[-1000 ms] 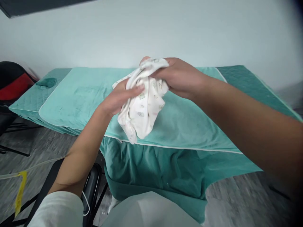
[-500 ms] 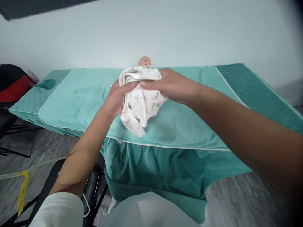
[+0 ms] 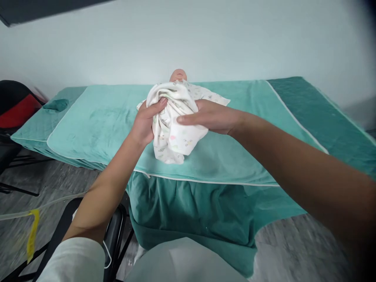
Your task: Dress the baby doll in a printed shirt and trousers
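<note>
A baby doll (image 3: 178,75) lies at the far side of the bed, its head showing above white printed baby clothes (image 3: 188,139). The cloth is bunched up over the doll, and most of the body is hidden under it. My left hand (image 3: 146,121) grips the left side of the bunch, thumb on top. On the right side, my right hand (image 3: 210,116) pinches the fabric, its thumb lying across the front and its other fingers behind the cloth. A sleeve-like flap of the clothes spreads out beyond my right hand.
The bed carries a light green cover (image 3: 108,117) with white piping, and darker green fabric (image 3: 190,207) hangs down its front. A black chair (image 3: 117,223) stands near my left arm. Yellow tape (image 3: 33,235) hangs from a pale cord at left. A red and black chair (image 3: 19,109) is farther left.
My right thumb has moved down and away from my left thumb. The cloth between my hands has opened and shifted, and a flap now spreads out to the right.
</note>
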Tool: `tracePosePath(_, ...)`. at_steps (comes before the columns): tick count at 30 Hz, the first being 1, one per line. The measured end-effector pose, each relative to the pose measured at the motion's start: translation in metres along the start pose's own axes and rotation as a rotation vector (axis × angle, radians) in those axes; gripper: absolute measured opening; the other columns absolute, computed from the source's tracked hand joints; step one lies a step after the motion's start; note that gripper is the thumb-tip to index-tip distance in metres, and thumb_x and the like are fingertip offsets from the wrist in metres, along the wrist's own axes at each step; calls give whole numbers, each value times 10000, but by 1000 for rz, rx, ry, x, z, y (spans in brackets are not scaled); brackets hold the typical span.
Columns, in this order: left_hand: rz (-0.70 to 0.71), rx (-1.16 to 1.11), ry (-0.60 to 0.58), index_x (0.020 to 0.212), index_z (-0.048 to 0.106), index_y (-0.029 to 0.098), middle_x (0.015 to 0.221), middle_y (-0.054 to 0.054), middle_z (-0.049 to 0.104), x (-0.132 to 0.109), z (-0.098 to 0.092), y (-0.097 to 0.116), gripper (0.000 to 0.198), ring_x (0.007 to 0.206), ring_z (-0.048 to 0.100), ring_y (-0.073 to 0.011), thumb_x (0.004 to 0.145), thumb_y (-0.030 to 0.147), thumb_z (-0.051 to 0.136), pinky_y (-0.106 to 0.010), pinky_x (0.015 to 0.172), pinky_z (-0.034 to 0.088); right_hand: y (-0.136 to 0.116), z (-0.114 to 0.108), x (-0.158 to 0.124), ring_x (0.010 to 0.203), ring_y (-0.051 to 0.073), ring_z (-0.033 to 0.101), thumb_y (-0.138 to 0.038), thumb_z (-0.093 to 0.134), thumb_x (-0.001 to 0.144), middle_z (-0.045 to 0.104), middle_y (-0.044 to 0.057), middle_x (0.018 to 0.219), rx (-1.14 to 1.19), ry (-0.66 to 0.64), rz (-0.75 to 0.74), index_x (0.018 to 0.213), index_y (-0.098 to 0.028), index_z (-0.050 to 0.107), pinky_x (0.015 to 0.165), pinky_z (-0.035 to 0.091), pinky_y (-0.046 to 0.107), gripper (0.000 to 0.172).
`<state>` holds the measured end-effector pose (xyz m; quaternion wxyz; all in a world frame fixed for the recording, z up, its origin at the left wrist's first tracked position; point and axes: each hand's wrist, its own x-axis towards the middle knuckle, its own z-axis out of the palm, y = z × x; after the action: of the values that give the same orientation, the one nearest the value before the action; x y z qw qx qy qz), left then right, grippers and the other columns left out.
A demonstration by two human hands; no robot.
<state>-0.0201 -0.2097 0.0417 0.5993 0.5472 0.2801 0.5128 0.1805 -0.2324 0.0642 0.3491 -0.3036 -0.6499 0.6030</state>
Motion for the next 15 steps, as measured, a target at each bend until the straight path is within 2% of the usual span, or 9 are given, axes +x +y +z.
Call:
tracePosePath(2,-24,0,-8,1093,708,191,1153,-102,785,2,-1,-2,458,1379,652,-339,853,575,768,-474,1116,590,1,0,1,937,222,724,-505,909,817,738,78,968,7,33,-2,1000,-169,729,727,643,268,423)
tracePosePath(5,-96,28,-75,1109,704,176,1096,-111,787,2,-7,-3,505,1286,706,-383,831,586,805,-520,1081,610,1,-3,6,912,181,721,-453,812,919,738,49,1026,55,255,-58,1084,-181,737,674,613,224,327)
tracePosePath(8,-223,88,-181,1096,700,169,979,-109,784,0,-14,-5,526,1101,775,-399,788,560,871,-553,991,641,12,-12,10,934,180,721,-471,782,929,738,33,1042,69,408,-52,1078,-193,742,684,600,222,318)
tracePosePath(11,-387,137,-234,1060,729,150,951,-118,784,-2,-17,-11,524,905,789,-326,718,484,942,-480,846,649,39,-21,5,1008,237,729,-526,825,863,756,56,1097,26,443,-23,1098,-196,744,826,629,324,413)
tracePosePath(13,-471,184,-204,1012,750,133,943,-114,785,-4,-18,-20,479,827,755,-259,692,425,952,-395,760,607,64,-22,-5,1072,291,722,-537,863,799,763,79,1138,-75,436,40,1109,-190,752,965,611,433,478)
tracePosePath(15,-494,279,-172,965,757,131,911,-84,779,-7,-18,-34,387,795,710,-210,711,384,904,-330,720,543,89,-18,-16,1128,351,702,-567,892,724,769,97,1152,-218,415,127,1062,-183,771,1076,552,527,526)
